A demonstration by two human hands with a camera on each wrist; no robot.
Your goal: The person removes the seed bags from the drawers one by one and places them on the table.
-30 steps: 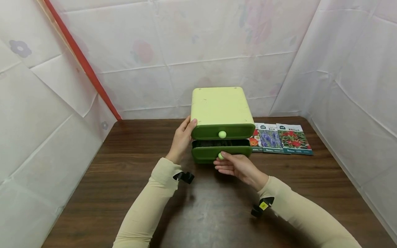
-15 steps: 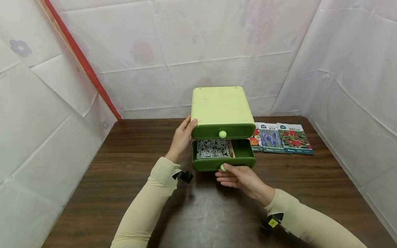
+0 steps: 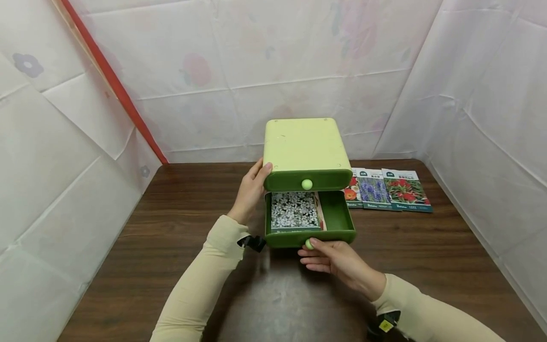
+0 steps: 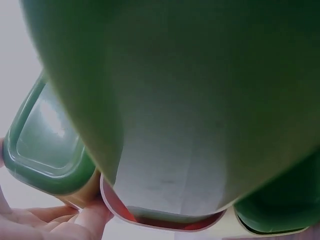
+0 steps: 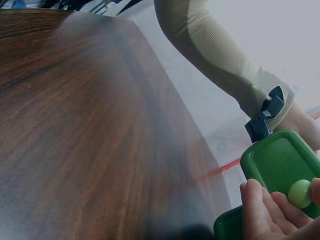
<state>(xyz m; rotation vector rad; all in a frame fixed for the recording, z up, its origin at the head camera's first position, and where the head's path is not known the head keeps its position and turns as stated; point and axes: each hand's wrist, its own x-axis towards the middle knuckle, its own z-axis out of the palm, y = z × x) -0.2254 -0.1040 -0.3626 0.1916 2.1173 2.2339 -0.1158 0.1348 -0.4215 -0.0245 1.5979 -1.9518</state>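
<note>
A pale green drawer box (image 3: 305, 142) with dark green drawers stands on the table in the head view. Its upper drawer (image 3: 283, 181) is closed, while the lower drawer (image 3: 339, 213) is pulled well out. Inside that drawer, on the left, lies a seed packet (image 3: 295, 209) printed with white flowers; another packet's edge shows beneath it. My left hand (image 3: 249, 194) holds the box's left side, thumb on the front corner, other fingers partly hidden along the side. With thumb and index finger my right hand (image 3: 339, 262) pinches the lower drawer's round knob (image 3: 309, 244), the other fingers extended below.
To the right of the box, several seed packets (image 3: 408, 191) with flower pictures lie overlapping on the brown wooden table (image 3: 192, 204). White patterned sheeting (image 3: 213, 85) hangs at the back and both sides. A red strip (image 3: 115, 80) runs down the back left corner.
My right hand has drawn the lower drawer toward me by its knob, uncovering the white-flower packet inside. The left hand has stayed at the box's left side.
</note>
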